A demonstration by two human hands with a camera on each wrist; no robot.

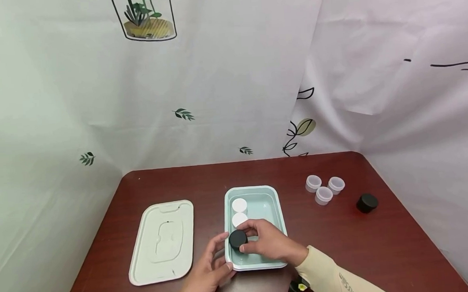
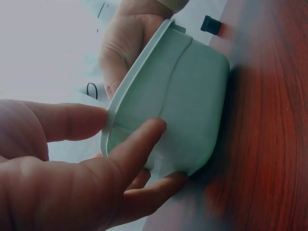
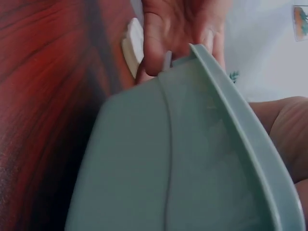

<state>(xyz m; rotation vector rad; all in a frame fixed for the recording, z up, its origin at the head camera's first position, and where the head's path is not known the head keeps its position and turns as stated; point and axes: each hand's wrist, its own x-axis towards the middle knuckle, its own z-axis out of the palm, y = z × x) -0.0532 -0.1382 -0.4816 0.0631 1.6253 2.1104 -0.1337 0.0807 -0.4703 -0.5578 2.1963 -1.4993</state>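
My right hand (image 1: 264, 239) pinches a small round black jar (image 1: 238, 239) between thumb and fingers, inside the pale green box (image 1: 258, 267) near its left wall. Two white round jars (image 1: 239, 205) stand in the box just behind it. Against the box's front left corner rests my left hand (image 1: 208, 268), its fingers spread. In the left wrist view, the left fingers (image 2: 139, 144) touch the rim and outer wall of the box. The right wrist view shows mainly the opposite outer wall of the box, which hides the held jar.
A pale flat lid (image 1: 161, 242) lies left of the box. Three small translucent white tubs (image 1: 324, 195) stand in a cluster at the back right, with another black jar (image 1: 366, 203) beyond them. A printed cloth (image 1: 214, 76) hangs behind the dark red table (image 1: 342, 241).
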